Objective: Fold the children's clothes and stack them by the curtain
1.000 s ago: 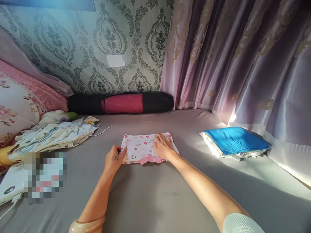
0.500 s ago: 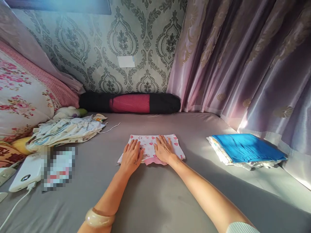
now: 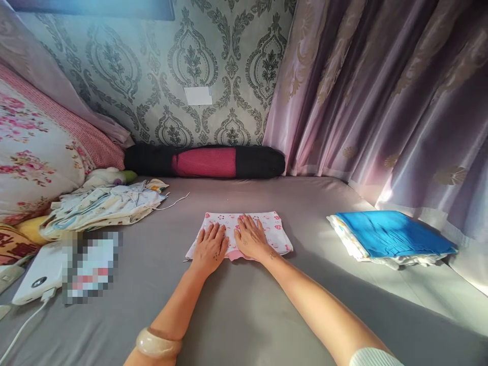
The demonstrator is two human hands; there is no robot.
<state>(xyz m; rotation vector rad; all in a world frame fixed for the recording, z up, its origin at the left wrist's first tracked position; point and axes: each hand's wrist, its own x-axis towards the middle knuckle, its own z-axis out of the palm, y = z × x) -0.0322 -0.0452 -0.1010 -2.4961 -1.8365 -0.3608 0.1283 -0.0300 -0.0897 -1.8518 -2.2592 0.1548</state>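
A folded white garment with pink and red prints lies flat on the grey bed sheet, and a bit of plain pink fabric shows at its near edge. My left hand rests palm down on its left part, fingers stretched out. Flat on the middle of the cloth lies my right hand, its fingers also extended and pointing away from me. Neither hand grips anything. The hands hide part of the print and of the near edge.
Folded clothes topped by a blue piece lie at the right by the curtain. On the left are a loose pile of light clothes, a white power bank with a cable, and a floral pillow. A black-and-red long bag lies along the wall.
My right hand has slid a little left across the garment, closer to my left hand. My left hand has shifted slightly right and stays flat on the cloth.
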